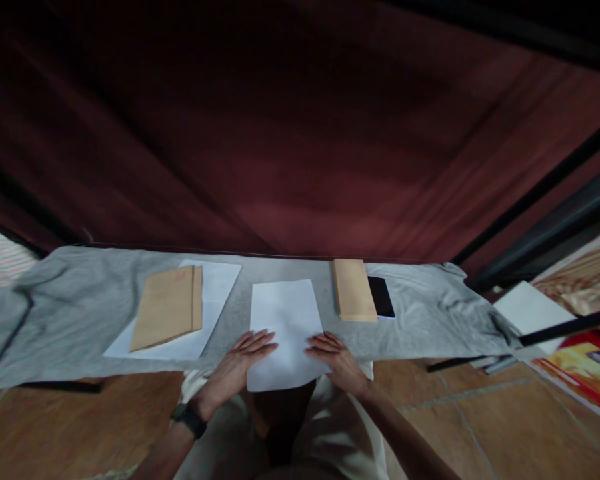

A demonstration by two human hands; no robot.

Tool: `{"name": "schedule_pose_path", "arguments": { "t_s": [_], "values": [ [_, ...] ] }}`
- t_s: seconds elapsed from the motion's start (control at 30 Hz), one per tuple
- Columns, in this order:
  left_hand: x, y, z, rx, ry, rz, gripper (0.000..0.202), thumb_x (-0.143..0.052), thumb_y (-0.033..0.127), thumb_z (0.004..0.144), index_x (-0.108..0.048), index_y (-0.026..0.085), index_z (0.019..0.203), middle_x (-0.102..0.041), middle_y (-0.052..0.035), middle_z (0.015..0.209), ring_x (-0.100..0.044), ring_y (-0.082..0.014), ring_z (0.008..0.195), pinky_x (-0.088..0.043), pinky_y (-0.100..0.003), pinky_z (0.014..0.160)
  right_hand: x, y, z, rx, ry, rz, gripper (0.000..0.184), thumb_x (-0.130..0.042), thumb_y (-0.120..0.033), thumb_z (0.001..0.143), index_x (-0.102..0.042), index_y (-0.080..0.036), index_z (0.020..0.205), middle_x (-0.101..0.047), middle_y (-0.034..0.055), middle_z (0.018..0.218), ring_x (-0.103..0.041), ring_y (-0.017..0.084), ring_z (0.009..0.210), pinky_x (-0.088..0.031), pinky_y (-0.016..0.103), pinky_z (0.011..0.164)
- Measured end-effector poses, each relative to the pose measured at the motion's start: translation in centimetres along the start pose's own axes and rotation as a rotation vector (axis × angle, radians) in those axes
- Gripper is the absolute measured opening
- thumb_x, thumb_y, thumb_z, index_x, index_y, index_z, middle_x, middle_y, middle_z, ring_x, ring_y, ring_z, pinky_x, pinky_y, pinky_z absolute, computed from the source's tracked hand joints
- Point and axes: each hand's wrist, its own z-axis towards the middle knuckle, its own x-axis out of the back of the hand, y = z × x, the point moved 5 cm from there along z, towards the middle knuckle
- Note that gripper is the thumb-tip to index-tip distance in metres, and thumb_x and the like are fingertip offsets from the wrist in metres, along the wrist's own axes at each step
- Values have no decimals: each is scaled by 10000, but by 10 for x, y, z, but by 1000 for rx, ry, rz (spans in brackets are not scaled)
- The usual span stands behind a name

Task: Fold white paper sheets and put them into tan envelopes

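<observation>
A blank white sheet of paper (285, 313) lies in front of me on the grey cloth, its near end jutting past the table's front edge. My left hand (247, 357) rests on the sheet's left side, fingers stretched out flat. On the right side, my right hand (336, 357) lies with its fingers extended over the paper's edge. Neither hand grips anything. To the left, brown kraft envelopes (167, 307) sit on top of more white paper (220, 287). A stack of tan envelopes (355, 290) is to the right, partly over a dark phone-like device (383, 298).
The narrow table is covered by a wrinkled grey cloth (430, 320). A dark red curtain (300, 167) hangs behind it, framed by black bars. At the far right are a white box-like object (533, 308) and a red and yellow printed package (590, 367). Below lies a tiled floor (440, 427).
</observation>
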Motion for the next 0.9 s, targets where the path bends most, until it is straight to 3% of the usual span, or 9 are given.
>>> {"name": "schedule_pose_path", "arguments": {
  "t_s": [0.17,0.3,0.4,0.5,0.67,0.9],
  "values": [
    [-1,-34,-6,113,170,-123,406,-545,120,864,-743,316,1159,-677,-11,1348,-605,-189,1285,-479,-403,1124,9,24,8,-113,161,178,346,-544,-171,948,-728,-306,1208,-741,20,1228,-682,203,1165,-518,396,1049],
    [-1,-51,-5,183,270,-165,364,-514,124,856,-773,280,1059,-690,-38,1325,-605,-203,1281,-478,-434,1126,13,35,17,-93,234,177,310,-650,-182,889,-748,-288,1164,-743,54,1221,-673,236,1179,-514,439,1050],
    [3,-53,0,225,317,-248,246,-544,284,902,-782,263,960,-752,-56,1188,-671,-221,1160,-524,-414,1057,11,43,25,-133,247,217,253,-621,-232,918,-764,-282,1120,-768,54,1145,-704,245,1100,-538,436,1002],
    [8,-56,4,345,386,-359,311,-547,462,910,-764,240,900,-785,-47,1002,-720,-217,957,-574,-354,919,9,54,31,-286,309,289,269,-560,-375,967,-789,-235,967,-788,62,948,-736,255,909,-584,381,829],
    [8,-61,9,573,500,-440,387,-532,568,870,-709,225,833,-758,-11,832,-705,-202,803,-557,-295,773,8,62,48,-421,402,307,391,-507,-492,976,-700,-206,794,-689,16,684,-639,186,632,-482,270,598],
    [8,-61,21,697,600,-402,388,-492,567,865,-652,220,798,-683,8,695,-636,-180,659,-479,-275,638,11,67,77,-496,498,267,374,-449,-504,983,-598,-233,772,-609,-14,644,-572,166,603,-401,249,573]
  ]
}}
